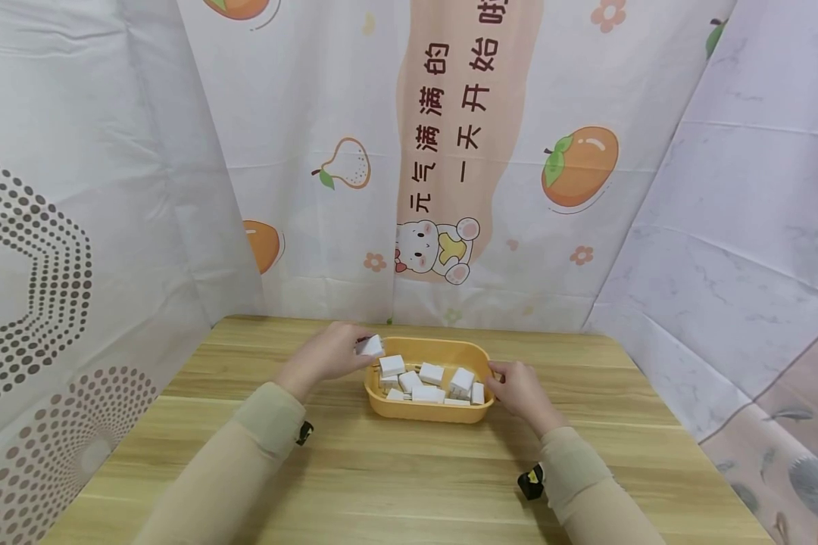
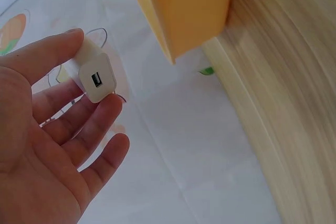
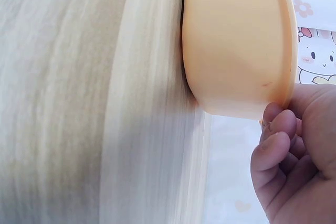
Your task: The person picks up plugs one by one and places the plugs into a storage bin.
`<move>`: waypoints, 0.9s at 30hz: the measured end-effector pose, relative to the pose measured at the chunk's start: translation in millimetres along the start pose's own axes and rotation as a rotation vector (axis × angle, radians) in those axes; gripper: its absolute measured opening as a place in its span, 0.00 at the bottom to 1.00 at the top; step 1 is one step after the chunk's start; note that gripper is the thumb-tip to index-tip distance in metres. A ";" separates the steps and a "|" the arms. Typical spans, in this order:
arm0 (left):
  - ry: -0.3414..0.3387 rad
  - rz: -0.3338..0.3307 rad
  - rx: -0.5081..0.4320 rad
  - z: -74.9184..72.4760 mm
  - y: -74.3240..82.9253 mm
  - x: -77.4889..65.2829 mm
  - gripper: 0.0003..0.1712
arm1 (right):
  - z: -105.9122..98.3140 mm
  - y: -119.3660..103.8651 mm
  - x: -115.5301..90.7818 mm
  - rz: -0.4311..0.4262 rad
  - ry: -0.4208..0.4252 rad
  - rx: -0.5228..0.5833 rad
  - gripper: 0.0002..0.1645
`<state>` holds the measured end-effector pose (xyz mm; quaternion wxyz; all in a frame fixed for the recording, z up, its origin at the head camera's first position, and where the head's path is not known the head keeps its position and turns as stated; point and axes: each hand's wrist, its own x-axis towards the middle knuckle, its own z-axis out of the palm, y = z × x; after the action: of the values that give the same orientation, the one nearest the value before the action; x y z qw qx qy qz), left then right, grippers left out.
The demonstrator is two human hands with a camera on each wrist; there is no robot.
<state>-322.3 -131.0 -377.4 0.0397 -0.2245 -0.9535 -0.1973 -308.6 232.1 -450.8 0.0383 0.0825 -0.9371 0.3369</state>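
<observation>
A white USB charger (image 2: 97,77) is pinched between the thumb and fingers of my left hand (image 1: 330,350), its USB port showing in the left wrist view. That hand is at the left end of an orange-yellow plastic basket (image 1: 429,411), with the charger by the rim. Several more white chargers (image 1: 428,394) lie heaped inside the basket, some with metal prongs showing. At the opposite end, my right hand (image 1: 521,390) grips the basket's rim; in the right wrist view its thumb and fingers (image 3: 278,142) meet at the edge, the other fingers curled.
The basket stands on a wood-grain table (image 1: 395,477) near its back edge. Behind it hangs a white curtain (image 1: 300,250) printed with fruit and a cartoon bear. More patterned cloth hangs at the left and right sides. Each wrist bears a small black device (image 1: 532,482).
</observation>
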 end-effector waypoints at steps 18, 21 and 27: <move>-0.056 0.011 -0.047 15.5 26.9 25.3 0.22 | -0.3 1.7 0.5 0.004 -0.008 0.016 0.26; -0.068 0.015 -0.024 18.8 30.5 30.1 0.23 | -0.3 2.1 0.7 0.005 -0.011 0.021 0.26; -0.070 0.025 -0.001 27.2 35.8 37.9 0.19 | 0.2 1.5 0.4 0.003 -0.012 0.018 0.26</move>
<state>-340.1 -75.3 -383.3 0.0086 -0.2433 -0.9513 -0.1892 -309.2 233.1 -451.8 0.0314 0.0836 -0.9345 0.3447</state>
